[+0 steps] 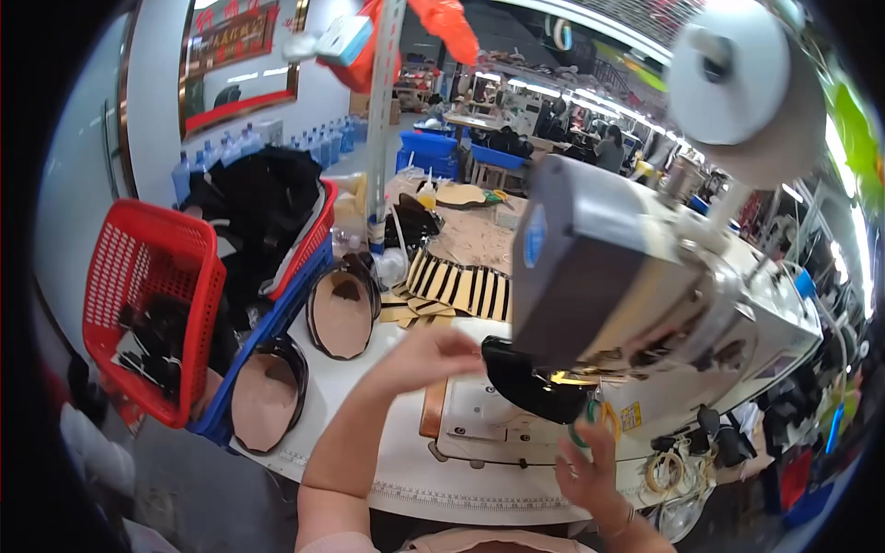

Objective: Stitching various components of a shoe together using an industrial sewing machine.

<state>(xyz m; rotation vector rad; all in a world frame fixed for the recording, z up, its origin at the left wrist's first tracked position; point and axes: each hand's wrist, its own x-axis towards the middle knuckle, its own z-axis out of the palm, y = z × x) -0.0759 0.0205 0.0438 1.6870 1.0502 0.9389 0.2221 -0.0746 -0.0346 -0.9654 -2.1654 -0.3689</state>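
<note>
A glossy black curved piece (535, 382), perhaps part of a shoe, lies under the sewing machine head (590, 267). My left hand (429, 358) reaches in at its left end, fingers bent and parted from the thumb; fingertips are at or very near its edge. Nearer to me, my right hand (590, 470) is raised with fingers apart and appears to hold nothing. Just beyond its fingertips are scissors with green and orange handles (608, 421), partly hidden. Below the black piece shows the machine's metal plate (479, 419).
Black-rimmed pieces with beige lining (341, 313) stand on the table's left side. Striped strips (461, 286) lie behind. A red basket (207, 323) and a blue crate (267, 332) sit at the left. A big thread cone (728, 74) hangs upper right; loose cords (668, 472) lie right.
</note>
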